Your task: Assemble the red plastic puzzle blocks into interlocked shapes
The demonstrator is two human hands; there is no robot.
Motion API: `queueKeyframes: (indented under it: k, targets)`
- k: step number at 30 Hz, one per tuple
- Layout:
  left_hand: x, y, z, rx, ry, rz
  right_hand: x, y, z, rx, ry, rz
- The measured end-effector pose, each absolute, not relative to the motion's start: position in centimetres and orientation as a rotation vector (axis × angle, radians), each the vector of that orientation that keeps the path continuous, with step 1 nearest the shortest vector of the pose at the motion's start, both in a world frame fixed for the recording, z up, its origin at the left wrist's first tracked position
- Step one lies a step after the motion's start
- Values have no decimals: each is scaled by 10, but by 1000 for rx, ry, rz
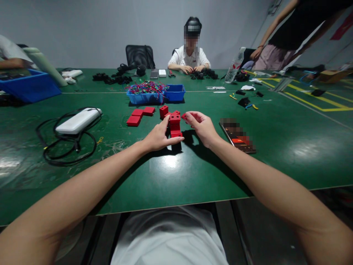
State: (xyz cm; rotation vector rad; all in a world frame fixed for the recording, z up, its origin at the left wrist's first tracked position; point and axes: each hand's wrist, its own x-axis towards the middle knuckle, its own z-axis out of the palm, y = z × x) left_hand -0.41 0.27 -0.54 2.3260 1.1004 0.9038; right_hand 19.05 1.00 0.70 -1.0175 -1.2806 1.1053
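Observation:
A stack of red blocks with round holes stands on the green table in front of me. My left hand is around its left side, the thumb across the low front and the fingers at the upper left. Just right of the stack, my right hand pinches a small red block between thumb and fingertips. Whether this piece touches the stack, I cannot tell. Behind the stack sits another red block. Several flat red blocks lie together to the left.
A white power bank with a looped black cable lies left; a phone lies right. Beyond are blue bins, one full of coloured wires, pliers and a plastic bottle. A person sits opposite.

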Motion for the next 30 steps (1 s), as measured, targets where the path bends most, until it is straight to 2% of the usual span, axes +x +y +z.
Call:
queueKeyframes:
  k: [8,13,23,30]
  targets:
    - [-3,2,-4,2300,1117,869,191,9,-1,-1002,-1395,1226]
    - [-3,2,-3,2301,1098,876,191,10,-3,-1009,-1466,1182]
    - [-4,3,-6,2325,1087,886,193,6,9,-879,-1453,1164]
    - [-4,3,-5,2312,1112,874,192,2,17,-954,-1286,1240]
